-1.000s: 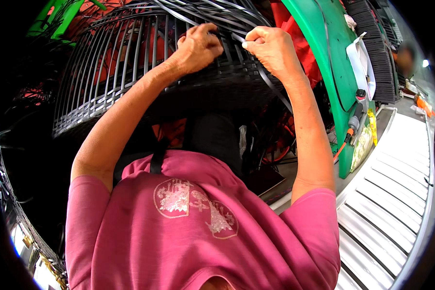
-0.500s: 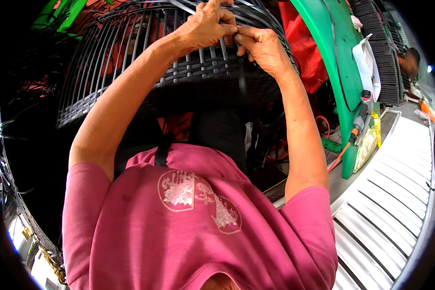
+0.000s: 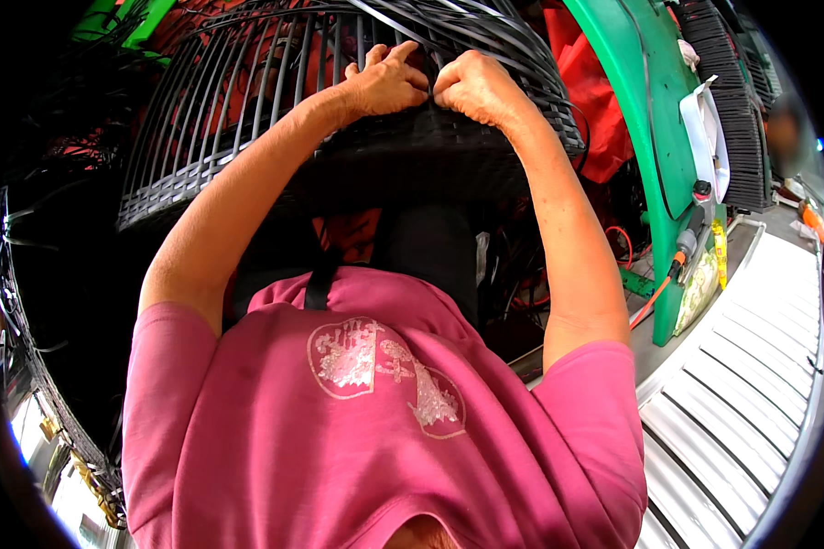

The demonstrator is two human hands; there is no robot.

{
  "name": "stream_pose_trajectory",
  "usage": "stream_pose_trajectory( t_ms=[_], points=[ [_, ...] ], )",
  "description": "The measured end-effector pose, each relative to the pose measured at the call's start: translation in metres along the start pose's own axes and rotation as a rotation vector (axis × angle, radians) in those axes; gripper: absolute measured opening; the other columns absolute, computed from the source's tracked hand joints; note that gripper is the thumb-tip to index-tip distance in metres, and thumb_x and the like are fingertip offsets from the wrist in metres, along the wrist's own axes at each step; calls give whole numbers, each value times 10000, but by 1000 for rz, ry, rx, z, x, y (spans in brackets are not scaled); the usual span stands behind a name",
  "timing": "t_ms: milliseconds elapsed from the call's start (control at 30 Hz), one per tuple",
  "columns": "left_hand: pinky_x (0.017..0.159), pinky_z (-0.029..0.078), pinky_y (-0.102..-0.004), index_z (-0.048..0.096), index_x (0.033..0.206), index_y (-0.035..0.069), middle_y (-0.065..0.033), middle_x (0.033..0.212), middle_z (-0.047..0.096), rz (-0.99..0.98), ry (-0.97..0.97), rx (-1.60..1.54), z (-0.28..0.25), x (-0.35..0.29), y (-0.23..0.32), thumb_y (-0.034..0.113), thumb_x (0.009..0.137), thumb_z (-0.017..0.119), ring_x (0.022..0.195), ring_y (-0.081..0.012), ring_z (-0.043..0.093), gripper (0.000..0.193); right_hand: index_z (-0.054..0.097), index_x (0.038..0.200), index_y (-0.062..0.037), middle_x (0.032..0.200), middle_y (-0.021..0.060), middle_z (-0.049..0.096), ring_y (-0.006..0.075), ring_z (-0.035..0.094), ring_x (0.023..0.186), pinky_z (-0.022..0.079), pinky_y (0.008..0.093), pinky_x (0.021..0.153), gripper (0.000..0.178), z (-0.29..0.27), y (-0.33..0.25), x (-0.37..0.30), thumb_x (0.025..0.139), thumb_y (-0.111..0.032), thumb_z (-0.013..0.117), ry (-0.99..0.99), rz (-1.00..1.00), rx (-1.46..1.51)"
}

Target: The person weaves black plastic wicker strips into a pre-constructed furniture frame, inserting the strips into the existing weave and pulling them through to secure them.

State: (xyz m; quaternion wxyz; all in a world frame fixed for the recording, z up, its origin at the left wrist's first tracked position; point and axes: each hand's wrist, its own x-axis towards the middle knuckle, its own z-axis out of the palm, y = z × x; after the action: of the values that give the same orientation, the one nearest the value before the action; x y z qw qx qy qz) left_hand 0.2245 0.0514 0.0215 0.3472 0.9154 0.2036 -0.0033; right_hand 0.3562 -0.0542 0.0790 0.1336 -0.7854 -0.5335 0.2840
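Before me is a dark grey wicker piece (image 3: 201, 169) with upright rods and a tightly woven band along its near edge. My left hand (image 3: 389, 84) lies over the rods at the top of this band, thumb and forefinger pinched at a thin weaving strip, the other fingers raised and spread. Just to its right, my right hand (image 3: 476, 90) is closed, fingertips pinching at the strip too. The hands are a little apart. Most of the strip is hidden by the fingers and the dark weave.
Loose grey strips (image 3: 485, 32) bunch along the far right of the wicker. A green board (image 3: 636, 119) stands at the right, with a red cloth (image 3: 588, 110) beside it. A white slatted panel (image 3: 732, 384) lies at the lower right. Dark strands (image 3: 64, 119) pile up at the left.
Both hands have come down toward the woven band. They have parted slightly from touching each other. The right hand's fingers have curled in more, and the view has shifted a little.
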Motion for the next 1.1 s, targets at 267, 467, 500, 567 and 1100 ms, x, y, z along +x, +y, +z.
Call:
stream_pose_trajectory(
  t_ms=[267,467,500,567,1100],
  points=[
    [811,461,-354,668,902,42,-101,1308,431,28,74,-417,-52,-8,13,184,784,640,1000,-227,535,187,693,917,-23,697,52,649,101,581,574,486,237,537,161,15,-12,-13,826,-139,629,225,-50,643],
    [721,494,-298,651,967,35,-94,1261,487,-38,221,-303,-50,-33,-15,168,849,595,823,-175,593,187,683,821,-21,637,35,627,75,556,538,445,201,493,118,6,-27,-11,775,-127,660,164,-7,538],
    [903,442,-323,660,1013,69,-125,1327,437,8,227,-39,-35,-36,-35,155,830,610,1080,-244,542,208,678,807,-25,646,34,632,68,545,531,434,189,493,109,4,-33,-10,763,-124,666,150,22,388],
    [1034,328,-409,660,1053,135,-116,1381,388,7,171,102,-17,-46,-42,188,843,588,1295,-307,342,228,658,718,-10,592,118,608,197,587,525,470,300,539,122,9,-38,0,686,-117,611,205,-160,4],
    [605,471,-298,590,869,16,-88,1089,546,102,251,-474,-75,-48,-10,97,824,610,719,-116,557,96,694,904,-27,626,25,632,55,550,512,460,185,502,134,46,-46,5,828,-125,641,128,-129,940]
  ],
)
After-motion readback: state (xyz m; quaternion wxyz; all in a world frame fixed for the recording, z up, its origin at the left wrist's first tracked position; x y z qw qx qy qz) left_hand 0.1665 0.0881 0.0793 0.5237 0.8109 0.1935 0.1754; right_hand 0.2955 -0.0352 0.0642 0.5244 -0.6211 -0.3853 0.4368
